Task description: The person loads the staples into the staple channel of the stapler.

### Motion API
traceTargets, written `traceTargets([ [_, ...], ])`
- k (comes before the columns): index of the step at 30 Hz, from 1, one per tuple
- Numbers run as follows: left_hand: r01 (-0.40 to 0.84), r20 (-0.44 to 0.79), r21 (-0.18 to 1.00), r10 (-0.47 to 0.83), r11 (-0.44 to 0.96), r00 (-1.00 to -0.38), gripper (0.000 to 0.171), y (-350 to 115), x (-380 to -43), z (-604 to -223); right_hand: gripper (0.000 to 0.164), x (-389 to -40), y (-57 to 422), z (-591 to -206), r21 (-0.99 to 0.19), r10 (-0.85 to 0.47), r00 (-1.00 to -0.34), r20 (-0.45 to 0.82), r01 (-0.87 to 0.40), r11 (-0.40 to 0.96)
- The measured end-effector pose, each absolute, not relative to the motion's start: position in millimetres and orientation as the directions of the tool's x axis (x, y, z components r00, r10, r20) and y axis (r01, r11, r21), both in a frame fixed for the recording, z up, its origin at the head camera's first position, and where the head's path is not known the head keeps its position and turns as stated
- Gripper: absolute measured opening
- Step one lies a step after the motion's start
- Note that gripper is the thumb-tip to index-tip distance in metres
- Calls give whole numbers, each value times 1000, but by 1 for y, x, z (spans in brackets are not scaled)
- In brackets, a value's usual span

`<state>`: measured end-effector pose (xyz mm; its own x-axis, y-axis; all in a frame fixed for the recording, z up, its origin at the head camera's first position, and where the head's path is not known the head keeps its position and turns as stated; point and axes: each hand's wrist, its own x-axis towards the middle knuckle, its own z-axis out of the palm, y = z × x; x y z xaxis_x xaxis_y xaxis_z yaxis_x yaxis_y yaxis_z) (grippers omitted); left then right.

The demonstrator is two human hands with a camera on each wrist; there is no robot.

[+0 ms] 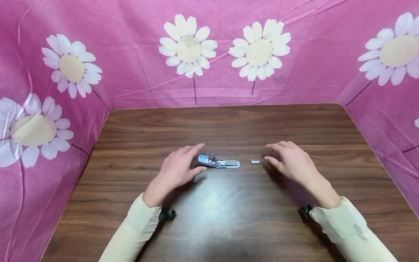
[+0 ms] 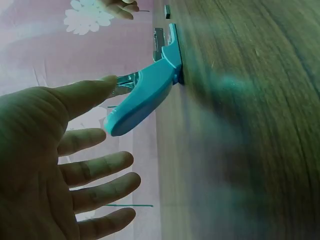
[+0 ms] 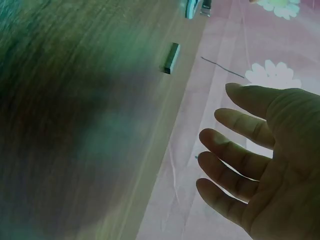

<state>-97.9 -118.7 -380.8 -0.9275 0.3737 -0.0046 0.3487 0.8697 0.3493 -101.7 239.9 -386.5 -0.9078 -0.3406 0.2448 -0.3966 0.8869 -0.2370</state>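
Observation:
A light blue stapler (image 1: pixel 218 163) lies opened out on the table, its metal parts and staple channel facing up. My left hand (image 1: pixel 176 165) is at its left end, fingers and thumb spread. In the left wrist view the thumb overlaps the end of the stapler (image 2: pixel 150 90), and the hand grips nothing. A short grey strip of staples (image 1: pixel 255 162) lies to the right of the stapler, apart from it. Just right of that strip is my right hand (image 1: pixel 292 162), fingers loosely extended and holding nothing. The right wrist view has the staple strip (image 3: pixel 172 58) beyond the fingertips.
The brown wood-grain table (image 1: pixel 209 127) is bordered at the back and sides by a pink cloth (image 1: pixel 131 72) with white daisies. A black device (image 1: pixel 167 214) sits at the left wrist and another black device (image 1: pixel 306 211) at the right.

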Motion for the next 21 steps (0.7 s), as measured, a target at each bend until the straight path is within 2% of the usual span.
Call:
traceTargets([
  [5,365,9,340,385,867,-923,71,-115,-104,-385,34,-105,239,-393,-247,-344,-920,190,-384,890],
  [9,374,3,340,396,863,-918,69,-115,-109,-390,32,-108,237,-395,-326,-347,-929,128,-370,870],
  [15,398,-6,351,427,848,-904,60,-113,-113,-392,21,-115,238,-400,-504,-278,-960,-19,-231,832],
  [21,409,-5,357,440,840,-898,52,-112,-115,-393,18,-118,246,-406,-587,-219,-968,-122,-108,803],
])
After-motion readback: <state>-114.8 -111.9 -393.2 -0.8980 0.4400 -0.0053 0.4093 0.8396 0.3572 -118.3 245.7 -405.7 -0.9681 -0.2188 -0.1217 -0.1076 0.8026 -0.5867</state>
